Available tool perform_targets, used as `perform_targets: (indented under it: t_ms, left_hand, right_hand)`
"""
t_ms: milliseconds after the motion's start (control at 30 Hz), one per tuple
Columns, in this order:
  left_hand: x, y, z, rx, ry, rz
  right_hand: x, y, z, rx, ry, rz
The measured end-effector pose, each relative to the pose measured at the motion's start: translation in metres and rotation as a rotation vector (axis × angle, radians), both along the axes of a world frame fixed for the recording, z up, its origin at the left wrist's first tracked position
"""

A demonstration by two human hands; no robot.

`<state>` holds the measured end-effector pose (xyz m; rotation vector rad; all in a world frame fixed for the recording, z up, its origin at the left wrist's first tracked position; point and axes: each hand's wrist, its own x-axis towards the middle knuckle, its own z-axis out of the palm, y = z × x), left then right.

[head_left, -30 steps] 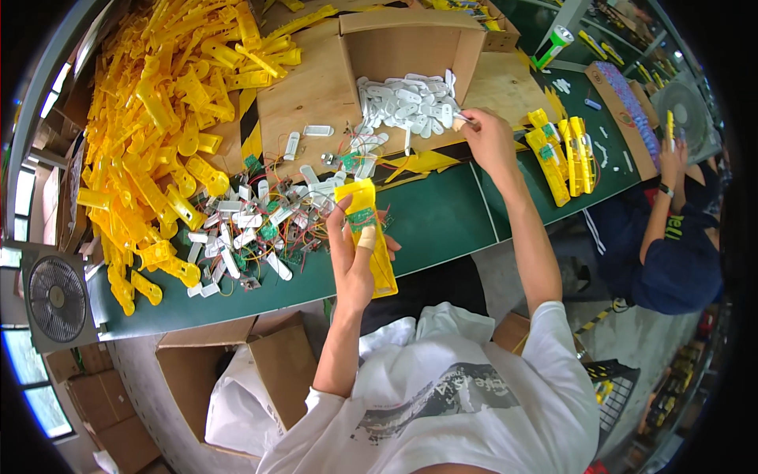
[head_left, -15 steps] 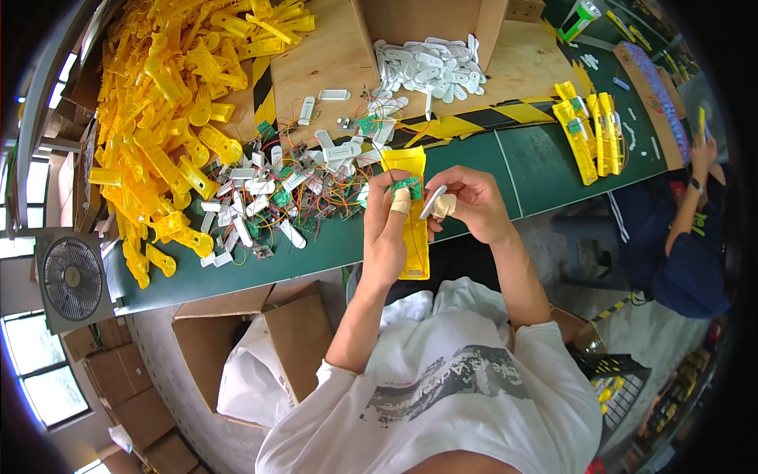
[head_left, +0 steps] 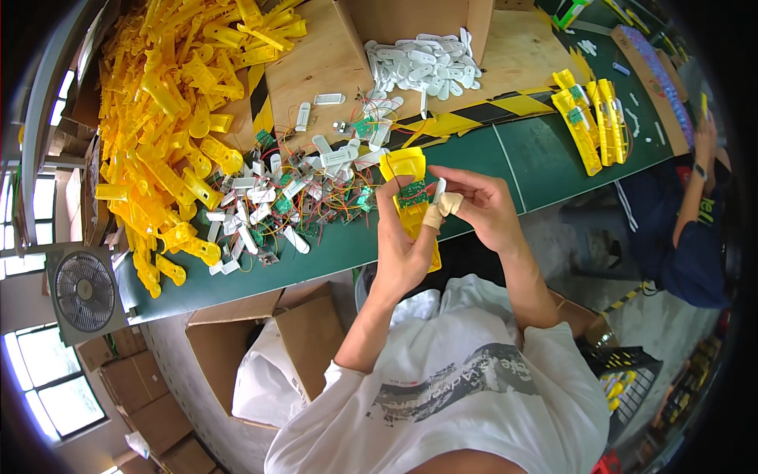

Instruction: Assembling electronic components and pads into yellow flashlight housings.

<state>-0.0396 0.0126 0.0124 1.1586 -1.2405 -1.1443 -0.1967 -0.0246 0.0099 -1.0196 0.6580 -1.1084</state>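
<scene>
In front of my body, a long yellow plastic casing is held by my left hand, whose fingers are closed at its side. A green circuit board sits against the casing by the left fingers. Between thumb and fingers, my right hand pinches a small white plastic piece, close to the board's right edge. Tan wraps cover both thumbs, and the two thumb tips nearly meet below the white piece. The fingers partly hide the casing's middle.
Yellow casings are heaped at the left. Next to them lie wired boards and white parts. A cardboard box holds white covers. Filled yellow casings stand at right; beyond, a person's arm shows.
My left thumb has moved right and down, toward the right thumb. The white piece now stands more upright beside the board. The whole view has shifted slightly.
</scene>
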Motion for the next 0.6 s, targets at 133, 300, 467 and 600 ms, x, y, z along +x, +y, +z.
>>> perform_targets:
  t_ms: [133,300,467,600]
  left_hand:
    - [0.001,0.002,0.002,-0.022,-0.054,-0.076]
    - [-0.001,0.0,-0.003,-0.066,-0.078,-0.057]
    - [-0.008,-0.002,0.005,-0.018,-0.083,0.036]
    - [-0.006,-0.002,0.007,-0.038,-0.075,0.035]
  right_hand:
    - [0.001,0.002,0.002,0.027,0.129,-0.033]
    - [-0.001,0.007,0.001,0.054,0.172,-0.042]
    - [-0.002,0.015,-0.001,-0.011,0.186,-0.065]
    - [0.001,0.015,-0.005,-0.138,0.215,-0.065]
